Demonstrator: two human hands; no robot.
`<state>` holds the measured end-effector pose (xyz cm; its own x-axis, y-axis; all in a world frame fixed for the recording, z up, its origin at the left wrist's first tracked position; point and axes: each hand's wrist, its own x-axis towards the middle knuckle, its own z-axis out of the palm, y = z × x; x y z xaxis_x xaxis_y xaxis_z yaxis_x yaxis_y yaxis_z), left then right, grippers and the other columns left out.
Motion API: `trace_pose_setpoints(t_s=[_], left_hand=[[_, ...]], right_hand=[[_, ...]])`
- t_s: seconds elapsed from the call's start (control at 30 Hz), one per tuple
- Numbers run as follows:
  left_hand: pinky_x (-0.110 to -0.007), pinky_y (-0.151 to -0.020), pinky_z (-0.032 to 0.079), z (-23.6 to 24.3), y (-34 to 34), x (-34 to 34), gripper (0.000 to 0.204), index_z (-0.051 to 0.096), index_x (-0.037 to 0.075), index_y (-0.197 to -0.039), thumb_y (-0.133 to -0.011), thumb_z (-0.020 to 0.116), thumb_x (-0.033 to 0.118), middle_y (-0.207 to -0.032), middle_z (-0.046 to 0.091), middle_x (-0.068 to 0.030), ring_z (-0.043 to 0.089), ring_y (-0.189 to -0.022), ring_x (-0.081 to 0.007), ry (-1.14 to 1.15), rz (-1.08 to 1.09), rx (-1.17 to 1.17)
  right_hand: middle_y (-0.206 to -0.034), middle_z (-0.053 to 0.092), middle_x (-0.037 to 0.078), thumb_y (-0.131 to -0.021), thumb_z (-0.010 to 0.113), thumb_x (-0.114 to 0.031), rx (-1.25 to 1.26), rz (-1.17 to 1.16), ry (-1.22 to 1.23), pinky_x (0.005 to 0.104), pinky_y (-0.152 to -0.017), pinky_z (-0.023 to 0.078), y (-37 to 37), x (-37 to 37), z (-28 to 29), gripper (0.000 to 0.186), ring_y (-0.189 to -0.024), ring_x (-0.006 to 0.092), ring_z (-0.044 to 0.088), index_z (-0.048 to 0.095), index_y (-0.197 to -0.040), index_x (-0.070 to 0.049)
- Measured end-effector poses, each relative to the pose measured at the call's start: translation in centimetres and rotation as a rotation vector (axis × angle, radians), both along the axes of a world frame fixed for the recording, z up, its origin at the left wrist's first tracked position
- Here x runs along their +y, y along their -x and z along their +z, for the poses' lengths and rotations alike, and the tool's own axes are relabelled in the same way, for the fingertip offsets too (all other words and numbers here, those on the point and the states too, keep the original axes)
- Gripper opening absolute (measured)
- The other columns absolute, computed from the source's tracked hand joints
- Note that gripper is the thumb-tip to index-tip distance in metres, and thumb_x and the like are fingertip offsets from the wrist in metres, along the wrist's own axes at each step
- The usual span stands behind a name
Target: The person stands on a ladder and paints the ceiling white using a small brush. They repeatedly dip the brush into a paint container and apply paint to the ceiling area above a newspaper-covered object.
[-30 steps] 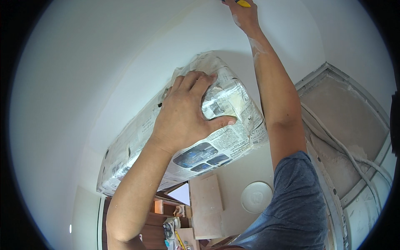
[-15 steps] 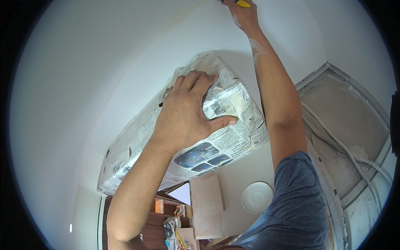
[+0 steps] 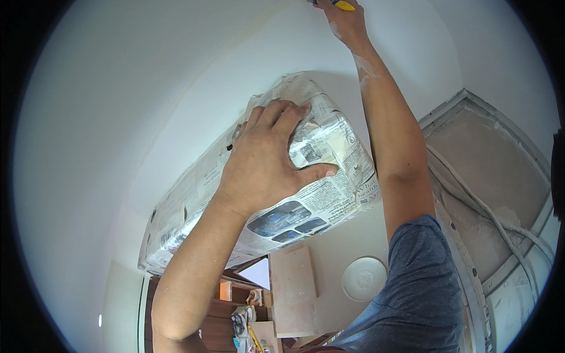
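My left hand rests spread over a long boxy unit wrapped in newspaper, its thumb apart from the fingers and its fingertips near the far edge. High at the top edge, my right hand grips a tool with a yellow-and-dark handle; its working end is too small and hidden to make out. The tool is up at the smooth white surface above the wrapped unit, which carries a faint off-white line. Pale smudges mark my right hand and wrist.
At right are a metal-edged recessed panel with pale cables across it. Below lie a pale board, a round white disc-like object, wooden shelving with mixed items, and a pale wall at lower left.
My two arms and the wrapped unit appear very slightly farther right in the picture. Both hands otherwise keep the same places and grips.
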<state>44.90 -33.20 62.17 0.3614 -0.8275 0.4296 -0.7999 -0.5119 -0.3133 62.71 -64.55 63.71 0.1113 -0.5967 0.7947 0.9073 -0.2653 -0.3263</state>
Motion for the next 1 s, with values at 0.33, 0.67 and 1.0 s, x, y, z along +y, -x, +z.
trace_pose_setpoints(t_s=[0.33,0.67,1.0], left_hand=[[-0.051,-0.116,0.05,0.0,-0.08,0.06,0.097,0.063,0.005,-0.145,-0.07,0.097,0.055,-0.144,0.063,-0.0187,0.059,-0.137,-0.0404,0.003,-0.003,0.002],[-0.049,-0.115,0.052,-0.18,-0.23,0.09,0.097,0.064,0.005,-0.143,-0.067,0.1,0.053,-0.142,0.064,-0.0193,0.061,-0.136,-0.0397,0.018,-0.024,-0.027],[-0.05,-0.114,0.052,-0.11,-0.16,0.08,0.098,0.064,0.004,-0.143,-0.068,0.099,0.056,-0.141,0.065,-0.0192,0.061,-0.134,-0.0396,0.012,-0.022,-0.015]], right_hand=[[-0.092,0.074,0.0,-0.105,0.068,-0.009,0.02,0.005,0.003,0.0265,-0.078,0.05,0.41,0.24,0.08,0.013,-0.083,0.0101,0.061,0.079,-0.105,-0.002],[-0.091,0.073,-0.001,-0.106,0.069,-0.01,0.008,0.034,0.016,0.0257,-0.075,0.049,0.05,0.24,0.14,0.013,-0.081,0.009,0.059,0.079,-0.104,-0.002],[-0.092,0.073,0.0,-0.107,0.069,-0.012,0.027,0.041,0.02,0.0264,-0.075,0.05,0.26,0.56,0.27,0.014,-0.082,0.0097,0.06,0.078,-0.104,-0.002]])
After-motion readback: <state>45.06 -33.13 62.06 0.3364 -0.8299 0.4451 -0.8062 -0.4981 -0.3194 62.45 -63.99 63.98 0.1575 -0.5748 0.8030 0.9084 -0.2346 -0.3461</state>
